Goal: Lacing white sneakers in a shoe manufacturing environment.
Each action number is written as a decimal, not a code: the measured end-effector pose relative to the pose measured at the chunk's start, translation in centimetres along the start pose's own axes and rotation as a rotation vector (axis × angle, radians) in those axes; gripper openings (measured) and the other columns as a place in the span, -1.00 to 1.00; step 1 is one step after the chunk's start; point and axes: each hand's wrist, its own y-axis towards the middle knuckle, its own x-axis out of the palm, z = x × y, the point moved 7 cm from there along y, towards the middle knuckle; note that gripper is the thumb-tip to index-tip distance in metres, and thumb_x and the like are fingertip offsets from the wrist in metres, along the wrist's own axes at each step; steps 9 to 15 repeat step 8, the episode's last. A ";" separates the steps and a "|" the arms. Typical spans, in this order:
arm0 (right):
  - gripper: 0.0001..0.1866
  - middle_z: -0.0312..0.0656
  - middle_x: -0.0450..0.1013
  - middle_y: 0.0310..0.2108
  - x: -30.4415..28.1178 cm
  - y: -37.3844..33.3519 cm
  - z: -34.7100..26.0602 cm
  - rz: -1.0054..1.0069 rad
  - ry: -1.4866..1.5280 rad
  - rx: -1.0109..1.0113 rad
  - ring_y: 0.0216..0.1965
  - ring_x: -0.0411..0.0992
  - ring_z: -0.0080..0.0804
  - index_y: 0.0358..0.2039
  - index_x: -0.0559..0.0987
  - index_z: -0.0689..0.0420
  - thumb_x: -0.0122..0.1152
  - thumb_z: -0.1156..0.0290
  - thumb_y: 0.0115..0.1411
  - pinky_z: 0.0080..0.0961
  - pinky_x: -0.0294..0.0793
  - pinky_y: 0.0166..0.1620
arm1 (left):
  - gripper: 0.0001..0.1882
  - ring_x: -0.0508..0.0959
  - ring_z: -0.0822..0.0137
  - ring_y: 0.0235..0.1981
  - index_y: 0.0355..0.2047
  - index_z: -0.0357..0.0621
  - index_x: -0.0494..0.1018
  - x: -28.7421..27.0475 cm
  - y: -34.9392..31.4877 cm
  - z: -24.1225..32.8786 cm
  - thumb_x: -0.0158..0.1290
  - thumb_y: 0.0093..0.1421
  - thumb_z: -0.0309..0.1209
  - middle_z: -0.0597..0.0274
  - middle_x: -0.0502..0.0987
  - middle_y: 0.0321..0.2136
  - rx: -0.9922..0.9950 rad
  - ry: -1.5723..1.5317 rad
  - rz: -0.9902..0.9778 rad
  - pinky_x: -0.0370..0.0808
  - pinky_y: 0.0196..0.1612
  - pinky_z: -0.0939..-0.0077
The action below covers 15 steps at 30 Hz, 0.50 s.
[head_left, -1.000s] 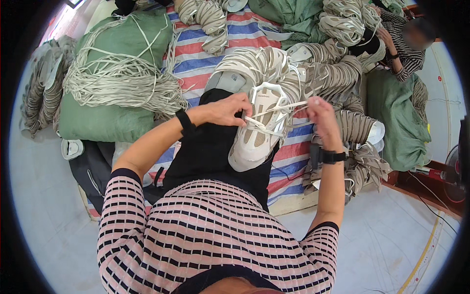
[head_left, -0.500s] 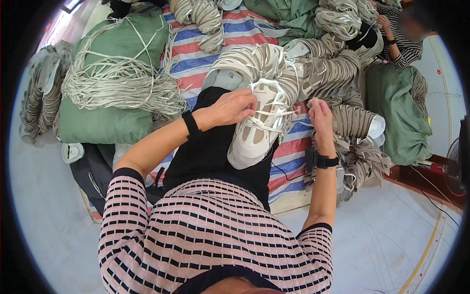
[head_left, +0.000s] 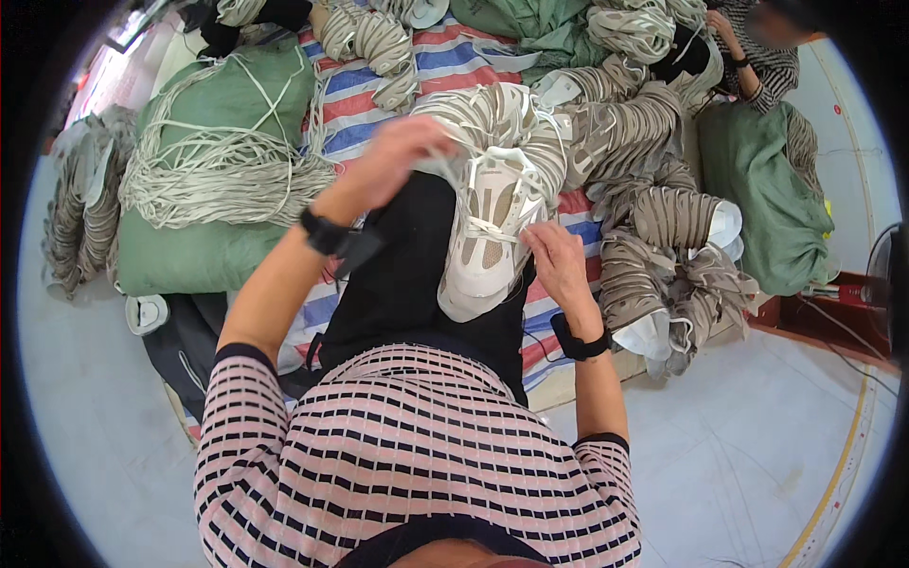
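A white and beige sneaker (head_left: 488,237) lies on my lap, toe toward me, over black trousers (head_left: 412,275). My left hand (head_left: 402,151) is raised at the sneaker's far end, fingers closed on a white lace (head_left: 450,170) and blurred by motion. My right hand (head_left: 557,265) rests on the sneaker's right side at the lacing, pinching the lace there. Both wrists carry black bands.
Rows of stacked beige shoe uppers (head_left: 634,161) lie on a red, white and blue striped mat (head_left: 350,114). Green sacks with bundles of white laces (head_left: 218,170) sit at left. Another person's hand (head_left: 724,28) works at top right beside a green sack (head_left: 767,189).
The sneaker has shifted lower on my lap. My left hand has pulled up and away to the left with the lace. My right hand has come down onto the lacing.
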 end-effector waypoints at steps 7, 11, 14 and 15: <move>-0.84 -0.13 0.43 -0.50 0.4 0.6 -0.6 -0.022 -0.118 -0.059 -0.37 0.39 -0.22 -0.39 0.51 0.16 0.02 0.36 0.16 -0.35 0.18 -0.27 | -0.48 0.46 0.21 -0.25 -0.34 -0.28 0.42 -20.9 -12.6 2.7 -0.06 0.13 0.03 0.11 0.49 -0.33 -0.460 0.390 0.793 0.35 -0.06 0.24; -0.84 -0.12 0.45 -0.48 0.6 0.6 -0.7 -0.068 -0.172 -0.037 -0.35 0.40 -0.23 -0.38 0.52 0.17 0.03 0.36 0.15 -0.32 0.20 -0.22 | -0.48 0.46 0.21 -0.25 -0.34 -0.28 0.42 -20.7 -12.2 3.0 -0.06 0.13 0.03 0.11 0.49 -0.33 -0.459 0.400 0.783 0.35 -0.06 0.24; -0.84 -0.12 0.45 -0.48 0.6 0.6 -0.7 -0.068 -0.172 -0.037 -0.35 0.40 -0.23 -0.38 0.52 0.17 0.03 0.36 0.15 -0.32 0.20 -0.22 | -0.48 0.46 0.21 -0.25 -0.34 -0.28 0.42 -20.7 -12.2 3.0 -0.06 0.13 0.03 0.11 0.49 -0.33 -0.459 0.400 0.783 0.35 -0.06 0.24; -0.84 -0.12 0.45 -0.48 0.6 0.6 -0.7 -0.068 -0.172 -0.037 -0.35 0.40 -0.23 -0.38 0.52 0.17 0.03 0.36 0.15 -0.32 0.20 -0.22 | -0.48 0.46 0.21 -0.25 -0.34 -0.28 0.42 -20.7 -12.2 3.0 -0.06 0.13 0.03 0.11 0.49 -0.33 -0.459 0.400 0.783 0.35 -0.06 0.24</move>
